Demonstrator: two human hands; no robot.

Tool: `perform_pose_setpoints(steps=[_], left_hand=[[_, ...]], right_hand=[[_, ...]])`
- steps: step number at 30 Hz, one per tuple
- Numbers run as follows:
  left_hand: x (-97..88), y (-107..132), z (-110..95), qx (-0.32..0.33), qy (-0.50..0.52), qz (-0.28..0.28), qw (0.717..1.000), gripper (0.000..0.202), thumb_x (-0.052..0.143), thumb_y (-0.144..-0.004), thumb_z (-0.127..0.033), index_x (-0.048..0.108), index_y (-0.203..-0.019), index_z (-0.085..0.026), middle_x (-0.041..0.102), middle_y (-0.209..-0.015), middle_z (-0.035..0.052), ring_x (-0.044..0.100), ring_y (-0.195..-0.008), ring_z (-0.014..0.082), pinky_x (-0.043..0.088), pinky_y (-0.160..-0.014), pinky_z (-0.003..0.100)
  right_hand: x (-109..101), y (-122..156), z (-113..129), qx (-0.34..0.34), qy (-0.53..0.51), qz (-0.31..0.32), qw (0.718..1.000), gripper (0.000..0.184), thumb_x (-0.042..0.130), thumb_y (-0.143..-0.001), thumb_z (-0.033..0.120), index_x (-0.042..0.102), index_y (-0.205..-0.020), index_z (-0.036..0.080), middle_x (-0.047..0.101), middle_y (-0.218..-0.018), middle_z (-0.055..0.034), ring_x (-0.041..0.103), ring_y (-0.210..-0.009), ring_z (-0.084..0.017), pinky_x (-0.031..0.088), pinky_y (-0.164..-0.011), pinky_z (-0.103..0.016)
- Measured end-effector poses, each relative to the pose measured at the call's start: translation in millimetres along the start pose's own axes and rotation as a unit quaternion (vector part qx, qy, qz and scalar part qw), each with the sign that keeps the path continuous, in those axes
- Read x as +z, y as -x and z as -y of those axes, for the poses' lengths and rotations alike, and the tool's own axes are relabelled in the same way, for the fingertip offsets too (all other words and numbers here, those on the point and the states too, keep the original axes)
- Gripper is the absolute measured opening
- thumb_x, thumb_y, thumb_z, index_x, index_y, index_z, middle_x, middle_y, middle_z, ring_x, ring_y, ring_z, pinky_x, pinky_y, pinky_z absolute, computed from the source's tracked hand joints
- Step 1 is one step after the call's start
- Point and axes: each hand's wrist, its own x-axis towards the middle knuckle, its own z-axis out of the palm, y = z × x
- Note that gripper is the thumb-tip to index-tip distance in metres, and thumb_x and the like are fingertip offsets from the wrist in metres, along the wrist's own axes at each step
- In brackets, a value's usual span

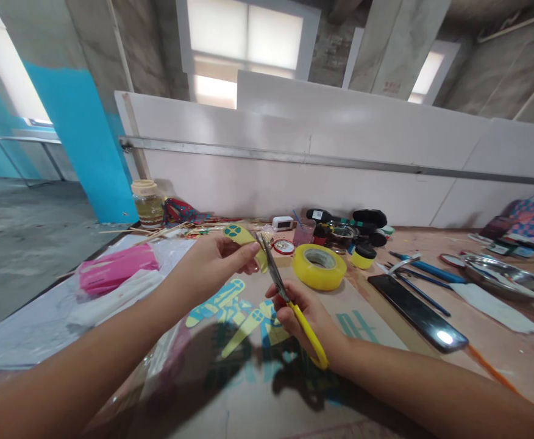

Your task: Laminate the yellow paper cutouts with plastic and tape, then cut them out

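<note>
My left hand (230, 255) pinches a pale yellow paper cutout (241, 232) that has a green, round pattern at its top end. In my right hand (310, 311) is a pair of scissors (307, 329) with yellow handles, its metal blades pointing up. The blades lie at the right edge of the cutout; whether they are cutting into it I cannot tell. Below my hands, several yellow and teal cut paper pieces (242, 332) lie on a cardboard sheet (194, 402) with teal printing.
A roll of yellow tape (319, 267) sits just beyond my right hand. A black phone (416, 311), blue brushes (431, 267) and a metal dish (514, 274) are to the right. At left lie a pink packet (118, 268) and a lidded jar (147, 204). A white panel (258, 177) stands behind.
</note>
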Motion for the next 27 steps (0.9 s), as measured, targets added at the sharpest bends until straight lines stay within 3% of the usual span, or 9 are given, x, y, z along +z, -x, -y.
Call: perform_pose_setpoints(steps=[5, 9, 11, 13, 15, 17, 22, 27], left_hand=[[-2.3, 5.3, -2.5, 0.064, -0.134, -0.056, 0.987, 0.026, 0.059, -0.093, -0.045, 0.073, -0.093, -0.023, 0.078, -0.088, 0.0016, 0.071, -0.083, 0.0223, 0.052, -0.075, 0.03], [-3.7, 6.2, -5.7, 0.113, -0.153, -0.068, 0.979, 0.026, 0.058, -0.093, -0.042, 0.073, -0.101, -0.023, 0.077, -0.108, 0.0038, 0.068, -0.102, 0.0242, 0.05, -0.09, 0.033], [-5.2, 4.4, -5.8, 0.09, -0.132, -0.07, 0.985, 0.029, 0.06, -0.09, -0.046, 0.074, -0.095, -0.022, 0.077, -0.1, 0.005, 0.069, -0.098, 0.0252, 0.051, -0.087, 0.035], [-7.0, 2.1, -5.3, 0.038, -0.109, -0.061, 0.991, 0.034, 0.062, -0.087, -0.051, 0.073, -0.079, -0.02, 0.075, -0.079, 0.0041, 0.069, -0.079, 0.0233, 0.051, -0.071, 0.032], [-8.3, 0.4, -4.9, -0.001, -0.089, -0.06, 0.994, 0.039, 0.064, -0.084, -0.053, 0.069, -0.066, -0.019, 0.068, -0.062, 0.0015, 0.061, -0.06, 0.0188, 0.043, -0.054, 0.028], [-8.5, -0.3, -4.7, -0.014, -0.066, -0.071, 0.995, 0.038, 0.067, -0.082, -0.051, 0.066, -0.061, -0.02, 0.064, -0.056, 0.0001, 0.056, -0.053, 0.0162, 0.037, -0.048, 0.026], [-6.6, 0.7, -4.6, 0.014, 0.018, -0.083, 0.996, 0.025, 0.074, -0.078, -0.044, 0.065, -0.079, -0.021, 0.075, -0.074, 0.0014, 0.068, -0.067, 0.0191, 0.049, -0.058, 0.027], [-6.0, 2.4, -6.1, 0.051, -0.018, -0.083, 0.995, 0.02, 0.072, -0.08, -0.041, 0.068, -0.079, -0.021, 0.077, -0.08, 0.0015, 0.071, -0.073, 0.0195, 0.053, -0.068, 0.028]], right_hand=[[0.6, -0.3, 1.1, -0.003, -0.008, 0.001, 1.0, 0.066, 0.065, -0.075, 0.081, 0.061, -0.099, 0.02, 0.049, -0.076, 0.0025, 0.041, -0.064, -0.013, 0.036, -0.059, -0.027], [0.6, 0.4, 0.6, 0.008, -0.017, -0.009, 1.0, 0.064, 0.065, -0.076, 0.08, 0.06, -0.1, 0.021, 0.047, -0.078, 0.002, 0.039, -0.062, -0.012, 0.031, -0.053, -0.025], [0.6, 0.6, 0.2, 0.008, -0.017, -0.003, 1.0, 0.063, 0.066, -0.076, 0.079, 0.06, -0.1, 0.02, 0.047, -0.077, 0.0023, 0.039, -0.062, -0.012, 0.031, -0.053, -0.025], [0.7, 0.4, 0.2, 0.006, -0.014, 0.008, 1.0, 0.063, 0.065, -0.076, 0.079, 0.059, -0.1, 0.02, 0.046, -0.076, 0.0028, 0.038, -0.063, -0.012, 0.031, -0.055, -0.025], [0.8, 0.1, 0.6, 0.006, -0.018, 0.013, 1.0, 0.064, 0.064, -0.077, 0.08, 0.059, -0.1, 0.02, 0.045, -0.076, 0.0034, 0.037, -0.063, -0.012, 0.03, -0.056, -0.026], [0.7, -0.1, 1.5, 0.006, -0.023, 0.014, 1.0, 0.064, 0.064, -0.077, 0.08, 0.058, -0.1, 0.021, 0.044, -0.075, 0.0038, 0.036, -0.062, -0.012, 0.03, -0.056, -0.026], [-0.7, 0.1, 4.1, -0.003, -0.007, 0.023, 1.0, 0.065, 0.062, -0.078, 0.081, 0.058, -0.102, 0.021, 0.045, -0.076, 0.0034, 0.039, -0.064, -0.013, 0.033, -0.058, -0.026], [-1.1, 0.6, 2.6, -0.012, 0.021, 0.026, 0.999, 0.064, 0.059, -0.08, 0.081, 0.058, -0.102, 0.021, 0.046, -0.075, 0.0035, 0.04, -0.063, -0.013, 0.034, -0.059, -0.027]])
